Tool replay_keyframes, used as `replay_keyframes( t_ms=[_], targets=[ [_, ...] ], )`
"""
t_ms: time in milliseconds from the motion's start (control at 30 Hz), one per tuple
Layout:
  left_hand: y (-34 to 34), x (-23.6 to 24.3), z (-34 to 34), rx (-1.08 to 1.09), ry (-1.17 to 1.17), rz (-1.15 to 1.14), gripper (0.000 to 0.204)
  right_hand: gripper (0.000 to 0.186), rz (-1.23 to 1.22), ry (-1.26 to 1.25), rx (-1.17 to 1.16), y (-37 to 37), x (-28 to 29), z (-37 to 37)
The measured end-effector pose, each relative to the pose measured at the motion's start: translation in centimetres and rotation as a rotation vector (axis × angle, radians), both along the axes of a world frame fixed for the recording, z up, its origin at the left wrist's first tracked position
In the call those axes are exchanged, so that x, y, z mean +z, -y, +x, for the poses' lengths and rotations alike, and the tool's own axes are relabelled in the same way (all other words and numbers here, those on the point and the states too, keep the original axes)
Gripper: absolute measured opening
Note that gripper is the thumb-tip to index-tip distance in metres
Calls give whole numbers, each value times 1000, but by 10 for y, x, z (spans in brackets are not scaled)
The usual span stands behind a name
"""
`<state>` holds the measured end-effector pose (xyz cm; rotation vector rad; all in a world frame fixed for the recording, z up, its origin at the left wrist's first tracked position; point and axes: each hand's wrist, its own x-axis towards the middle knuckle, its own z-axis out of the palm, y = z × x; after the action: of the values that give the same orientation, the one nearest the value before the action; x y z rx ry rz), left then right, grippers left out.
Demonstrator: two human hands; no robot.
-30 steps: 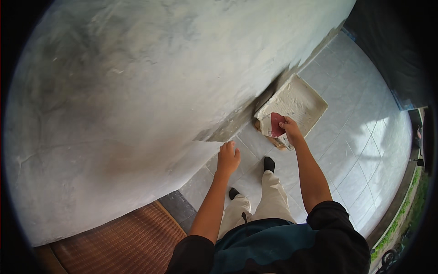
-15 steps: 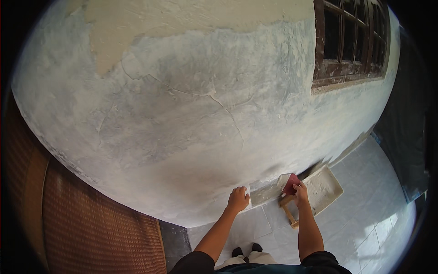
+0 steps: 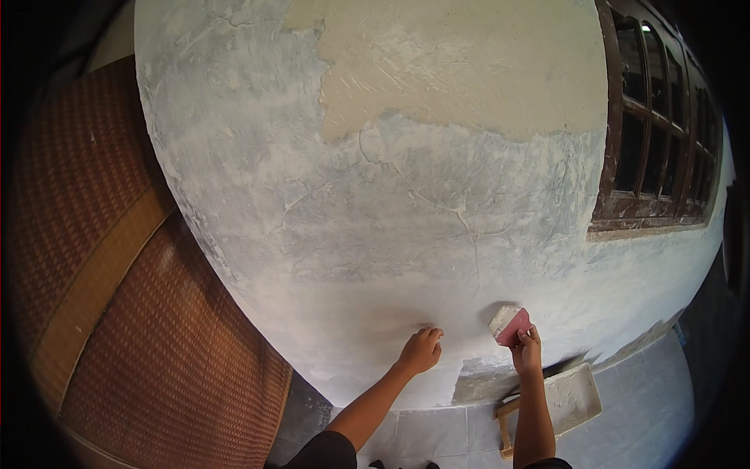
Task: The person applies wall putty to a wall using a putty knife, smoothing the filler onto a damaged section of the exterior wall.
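My right hand (image 3: 528, 349) grips a red flat putty scraper (image 3: 513, 326), with pale wet putty heaped along its left side. The scraper is held up in front of the lower wall (image 3: 367, 258), casting a shadow there. To its left, my left hand (image 3: 422, 350) is at the wall with its fingers bent together; whatever lies between them is mostly hidden. Pale putty coats the wall around both hands, and a bare grey patch (image 3: 488, 381) shows low down between them. Below my right hand, a pale tray (image 3: 574, 396) smeared with putty stands on the floor.
A wooden frame or handle (image 3: 505, 430) sits beside the tray. Woven brown matting (image 3: 164, 336) stands along the left. A brown framed window (image 3: 656, 141) is set in the wall at upper right. Grey tiles (image 3: 432, 432) cover the floor.
The view has tilted up and turned left. My right hand has lifted the scraper from beside the tray to the wall. My left hand has moved up from the wall's base.
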<state>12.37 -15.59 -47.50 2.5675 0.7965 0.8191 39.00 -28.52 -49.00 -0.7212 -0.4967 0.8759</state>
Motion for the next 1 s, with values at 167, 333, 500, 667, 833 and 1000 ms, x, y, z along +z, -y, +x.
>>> replay_keyframes(
  t_ms=[167, 333, 500, 667, 833, 1000],
  targets=[
    [-16, 41, -6, -19, 163, 90, 26, 25, 161, 24, 53, -21, 85, -38],
    [-19, 81, -29, -93, 214, 167, 27, 30, 271, 91, 64, -36, 152, -81],
    [-58, 166, -70, -126, 377, 365, 19, 31, 363, 260, 81, -72, 233, -144],
    [-96, 295, -131, -112, 531, 855, 20, 24, 513, 409, -70, -101, 329, -207],
    [-118, 389, -182, 2, 560, 1121, 19, 23, 576, 440, -158, -120, 392, -255],
    [-135, 450, -212, 148, 565, 1281, 33, 25, 620, 526, -277, -126, 424, -280]
  ],
)
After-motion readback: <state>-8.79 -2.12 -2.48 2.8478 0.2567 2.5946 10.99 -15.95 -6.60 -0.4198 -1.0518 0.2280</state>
